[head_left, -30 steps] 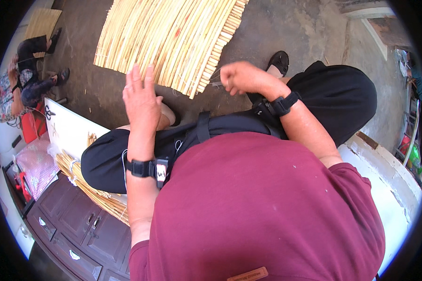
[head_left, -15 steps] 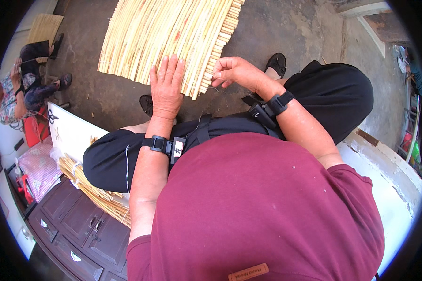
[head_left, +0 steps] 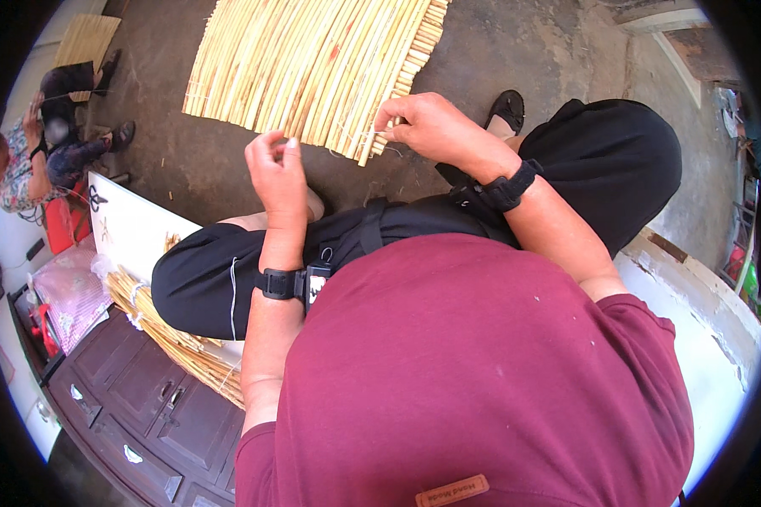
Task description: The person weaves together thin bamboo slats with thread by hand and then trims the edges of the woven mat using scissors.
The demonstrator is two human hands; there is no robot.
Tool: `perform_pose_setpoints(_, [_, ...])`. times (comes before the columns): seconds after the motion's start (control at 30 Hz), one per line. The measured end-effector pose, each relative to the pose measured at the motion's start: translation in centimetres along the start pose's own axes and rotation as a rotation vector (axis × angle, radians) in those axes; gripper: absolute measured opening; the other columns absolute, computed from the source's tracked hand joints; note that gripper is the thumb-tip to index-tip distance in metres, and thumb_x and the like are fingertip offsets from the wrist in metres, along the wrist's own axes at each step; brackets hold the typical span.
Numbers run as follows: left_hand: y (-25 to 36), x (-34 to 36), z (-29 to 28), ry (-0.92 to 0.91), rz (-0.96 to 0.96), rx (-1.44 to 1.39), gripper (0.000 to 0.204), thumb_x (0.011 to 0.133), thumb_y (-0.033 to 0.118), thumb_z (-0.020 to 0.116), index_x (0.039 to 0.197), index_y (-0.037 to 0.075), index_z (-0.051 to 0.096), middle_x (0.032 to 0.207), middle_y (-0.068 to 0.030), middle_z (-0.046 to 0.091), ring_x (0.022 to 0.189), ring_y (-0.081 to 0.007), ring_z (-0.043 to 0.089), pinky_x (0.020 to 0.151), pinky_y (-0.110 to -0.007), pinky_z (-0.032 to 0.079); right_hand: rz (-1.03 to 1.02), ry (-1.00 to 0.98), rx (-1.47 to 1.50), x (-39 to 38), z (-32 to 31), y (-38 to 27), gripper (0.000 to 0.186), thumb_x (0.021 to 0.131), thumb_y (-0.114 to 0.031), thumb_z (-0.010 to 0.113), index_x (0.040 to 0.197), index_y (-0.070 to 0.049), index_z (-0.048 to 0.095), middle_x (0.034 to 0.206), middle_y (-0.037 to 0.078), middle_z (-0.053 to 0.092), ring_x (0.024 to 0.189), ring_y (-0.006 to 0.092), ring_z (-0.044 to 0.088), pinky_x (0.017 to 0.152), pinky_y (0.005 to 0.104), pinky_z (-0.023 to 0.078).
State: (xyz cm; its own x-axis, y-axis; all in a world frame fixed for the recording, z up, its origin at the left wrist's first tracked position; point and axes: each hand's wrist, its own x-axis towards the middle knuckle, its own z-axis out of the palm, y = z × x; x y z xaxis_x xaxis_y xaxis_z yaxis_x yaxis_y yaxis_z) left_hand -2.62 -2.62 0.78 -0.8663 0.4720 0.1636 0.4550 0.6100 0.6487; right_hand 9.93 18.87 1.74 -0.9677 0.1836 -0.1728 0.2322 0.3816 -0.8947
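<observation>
A mat of pale reed sticks (head_left: 300, 68), tied side by side, stretches away in front of me. At its near right corner my right hand (head_left: 435, 127) is closed in a pinch, its fingertips against the stick ends. A thin thread (head_left: 393, 150) shows just below those fingertips and seems to run into them. My left hand (head_left: 279, 177) is at the mat's near edge, fingers curled toward the thumb. What it pinches, if anything, is too small to make out. Each wrist wears a black strap with a small device.
A bundle of reeds (head_left: 173, 342) lies to my left beside a white board (head_left: 131, 224) and a dark wooden cabinet (head_left: 152, 406). Further left sits another person (head_left: 25, 169), near another reed mat (head_left: 84, 42). My black-trousered knees spread either side.
My left hand has lifted off the mat's surface, drawn back to its near edge and curled its fingers. My right hand has moved slightly up against the corner.
</observation>
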Motion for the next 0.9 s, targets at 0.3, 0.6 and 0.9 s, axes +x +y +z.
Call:
perform_pose_setpoints(0.3, [-0.4,-1.7,1.4,-0.491,-0.850,-1.261,0.021,0.093,0.022,0.059,0.103,0.004,0.053,0.085,-0.0074,0.061,0.071,-0.0190,0.064,0.060,-0.031,0.053,-0.079,0.120,-0.095,1.5,1.4,-1.4,0.010,0.081,-0.012,0.061,0.089,-0.006,0.065,0.081,0.012,0.065,0.077,0.0276,0.063,0.068,0.0363,0.049])
perform_pose_setpoints(0.6, [-1.4,-1.4,1.0,-0.533,-0.651,-0.710,0.014,0.091,0.017,0.058,0.084,0.005,0.058,0.056,0.0017,0.048,0.043,-0.0085,0.045,0.041,-0.022,0.035,-0.269,0.300,-0.235,4.1,3.4,-1.1,0.006,0.080,-0.010,0.061,0.084,-0.007,0.065,0.077,0.008,0.061,0.073,0.0258,0.061,0.066,0.0344,0.049])
perform_pose_setpoints(0.9, [-2.7,-1.5,2.4,-0.276,-0.748,-0.626,0.030,0.091,0.016,0.053,0.117,0.003,0.052,0.098,-0.0121,0.060,0.086,-0.0208,0.060,0.071,-0.036,0.050,-0.208,0.152,-0.308,4.4,3.2,-1.6,0.009,0.078,-0.010,0.056,0.076,-0.007,0.065,0.079,0.010,0.063,0.078,0.0306,0.062,0.069,0.0395,0.050])
